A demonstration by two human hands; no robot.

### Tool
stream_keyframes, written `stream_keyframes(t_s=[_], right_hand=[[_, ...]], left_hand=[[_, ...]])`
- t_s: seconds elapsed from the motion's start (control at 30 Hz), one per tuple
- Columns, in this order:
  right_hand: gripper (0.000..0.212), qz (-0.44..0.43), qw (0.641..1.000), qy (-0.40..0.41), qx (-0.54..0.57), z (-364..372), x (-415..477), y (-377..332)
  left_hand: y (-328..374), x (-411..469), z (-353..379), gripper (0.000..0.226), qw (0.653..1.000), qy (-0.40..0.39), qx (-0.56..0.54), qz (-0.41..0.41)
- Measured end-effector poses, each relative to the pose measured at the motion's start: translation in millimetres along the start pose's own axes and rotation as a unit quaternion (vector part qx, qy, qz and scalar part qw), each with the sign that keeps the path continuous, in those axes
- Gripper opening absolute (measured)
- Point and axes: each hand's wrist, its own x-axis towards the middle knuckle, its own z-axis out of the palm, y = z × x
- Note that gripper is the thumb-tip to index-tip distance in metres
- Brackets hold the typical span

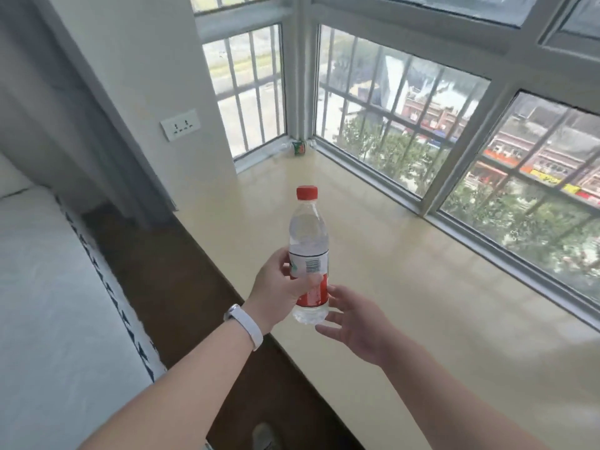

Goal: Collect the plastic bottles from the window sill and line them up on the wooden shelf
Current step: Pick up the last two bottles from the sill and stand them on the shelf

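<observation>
My left hand point(278, 287) grips a clear plastic bottle point(308, 241) with a red cap and a red and white label, held upright above the near edge of the cream window sill point(406, 271). Just right of the bottle's base my right hand point(355, 323) hovers with fingers spread, holding nothing. A second clear bottle with a green label point(297, 147) lies on its side in the far corner of the sill, against the window frames. The wooden shelf is out of view.
Barred windows point(422, 131) run along the back and right of the sill. A white wall with a socket point(180, 124) stands at the left. A bed with a grey cover point(48, 303) lies left across a dark wooden floor point(181, 287).
</observation>
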Motion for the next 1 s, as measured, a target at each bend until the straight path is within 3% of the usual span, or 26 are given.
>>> stream_keyframes(t_s=[0.47,0.67,1.0], right_hand=[[0.038,0.011,0.998,-0.057,-0.011,171.2,101.6,-31.4],[0.027,0.012,0.997,-0.073,-0.012,198.2,135.6,-44.8],[0.034,0.028,0.996,-0.079,-0.014,221.4,234.1,-73.7]], left_hand=[[21.4,35.7,-189.7,0.053,0.996,0.080,-0.007,0.042],[26.7,59.2,-225.5,0.050,0.995,0.096,-0.009,0.040],[21.1,156.6,-270.3,0.055,0.997,0.068,0.029,0.027]])
